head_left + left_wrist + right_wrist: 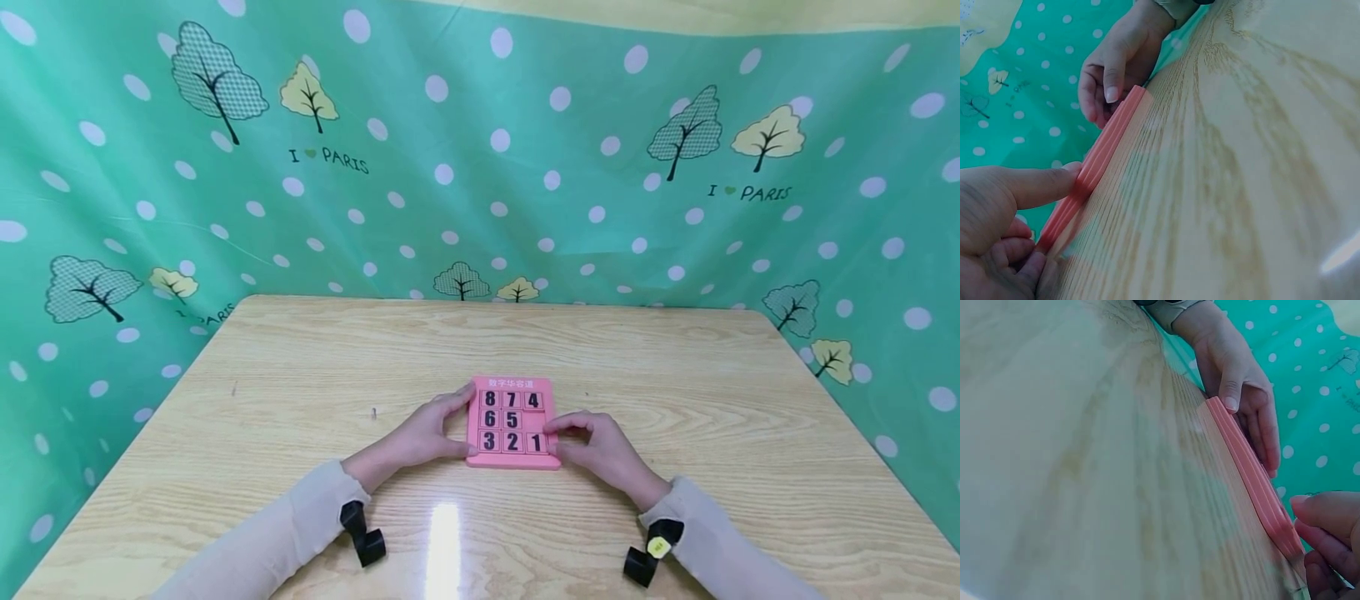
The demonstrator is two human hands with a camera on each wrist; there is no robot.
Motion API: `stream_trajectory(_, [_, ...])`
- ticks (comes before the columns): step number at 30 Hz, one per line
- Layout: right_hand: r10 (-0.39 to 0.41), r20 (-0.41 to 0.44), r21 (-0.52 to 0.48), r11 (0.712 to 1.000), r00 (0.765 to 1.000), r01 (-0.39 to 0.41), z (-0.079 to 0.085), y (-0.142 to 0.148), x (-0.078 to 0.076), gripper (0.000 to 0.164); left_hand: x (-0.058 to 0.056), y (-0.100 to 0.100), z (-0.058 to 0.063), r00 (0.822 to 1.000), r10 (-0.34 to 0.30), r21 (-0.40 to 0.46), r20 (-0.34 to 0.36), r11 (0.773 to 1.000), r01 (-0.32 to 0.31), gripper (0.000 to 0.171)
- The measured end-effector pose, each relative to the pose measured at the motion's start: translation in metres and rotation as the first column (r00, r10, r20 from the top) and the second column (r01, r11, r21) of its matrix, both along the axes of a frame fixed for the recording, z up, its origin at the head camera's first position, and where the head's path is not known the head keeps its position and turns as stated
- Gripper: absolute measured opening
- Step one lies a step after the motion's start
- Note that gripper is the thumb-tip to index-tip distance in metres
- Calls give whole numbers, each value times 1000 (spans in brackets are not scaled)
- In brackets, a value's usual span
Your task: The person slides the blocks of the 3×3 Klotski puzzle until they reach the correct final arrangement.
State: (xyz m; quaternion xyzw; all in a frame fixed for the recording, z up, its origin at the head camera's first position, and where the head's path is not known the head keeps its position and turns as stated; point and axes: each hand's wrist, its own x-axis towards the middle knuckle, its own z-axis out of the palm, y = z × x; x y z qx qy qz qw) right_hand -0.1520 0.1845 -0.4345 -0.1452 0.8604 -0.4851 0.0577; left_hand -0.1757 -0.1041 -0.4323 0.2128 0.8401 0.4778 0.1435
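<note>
A pink sliding number puzzle (513, 463) lies flat on the wooden table, seen edge-on in both wrist views. Its rows read 8 7 4, then 6 5 with a gap at the right, then 3 2 1. My left hand (424, 432) holds the puzzle's left side, forefinger by the top corner and thumb (1047, 185) by the lower one. On the right edge, my right hand (603, 448) has its fingers curled, with forefinger and thumb close together at the frame beside the gap and the 1 tile (536, 442).
The wooden table (300, 367) reaches back to a green dotted curtain (480, 183) printed with trees. A bright light reflection (443, 550) shows near the front. Each sleeve cuff carries a black wrist camera (363, 533).
</note>
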Motion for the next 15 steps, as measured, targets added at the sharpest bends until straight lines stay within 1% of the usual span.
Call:
stream_trajectory(6, [-47,18,-19,999,999,47,2,-2,-8,23,0,0,0,1000,1,-9,-1,1000,-1,94])
stream_trajectory(15, [-111,26,-25,993,993,112,2,-10,-29,26,0,0,0,1000,-2,-4,0,1000,2,94])
